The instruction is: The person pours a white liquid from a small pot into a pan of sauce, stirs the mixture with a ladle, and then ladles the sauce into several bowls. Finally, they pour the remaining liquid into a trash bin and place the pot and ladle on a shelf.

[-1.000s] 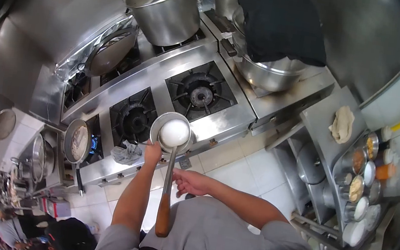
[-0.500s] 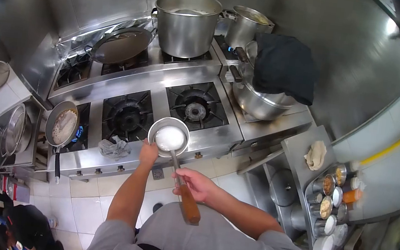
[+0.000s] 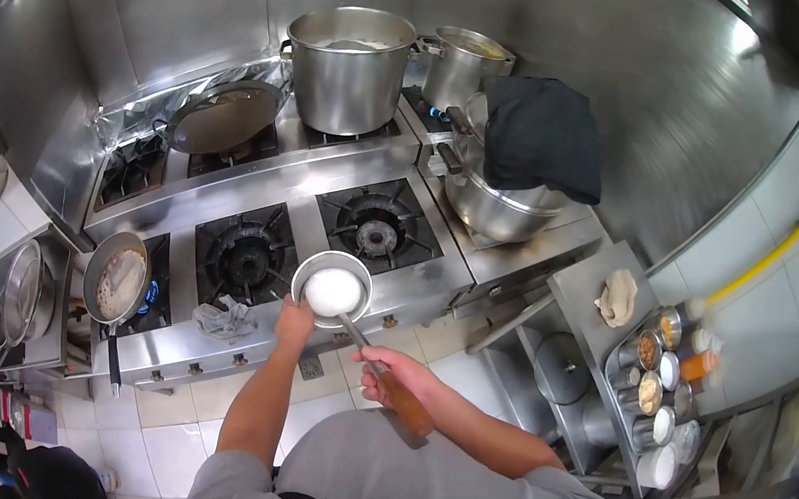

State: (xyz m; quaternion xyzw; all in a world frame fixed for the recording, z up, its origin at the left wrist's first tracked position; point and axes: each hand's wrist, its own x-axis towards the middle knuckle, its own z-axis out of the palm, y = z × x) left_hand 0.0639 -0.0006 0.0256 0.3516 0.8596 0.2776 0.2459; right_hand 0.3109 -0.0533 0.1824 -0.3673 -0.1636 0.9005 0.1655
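Note:
My left hand (image 3: 294,322) is closed on the near rim of a round metal pot (image 3: 367,293), which it holds up in front of the stove's front edge. Inside the pot sits the bowl of a ladle, filled with something white (image 3: 333,291). My right hand (image 3: 398,376) grips the ladle (image 3: 409,408) by its orange-brown handle, which slants down toward my body. A crumpled grey cloth (image 3: 225,318) lies on the stove edge, left of my left hand.
A frying pan (image 3: 117,275) with pale food sits over a blue flame at left. Behind stand a large stockpot (image 3: 348,91), a wok (image 3: 225,121) and a pot under a black cloth (image 3: 543,137). Several ingredient containers (image 3: 650,394) line the right-hand shelf. A dark-clothed person (image 3: 62,478) is at lower left.
The ladle's handle has swung to the right with my right hand, and its bowl stays in the pot. The whole view has shifted slightly.

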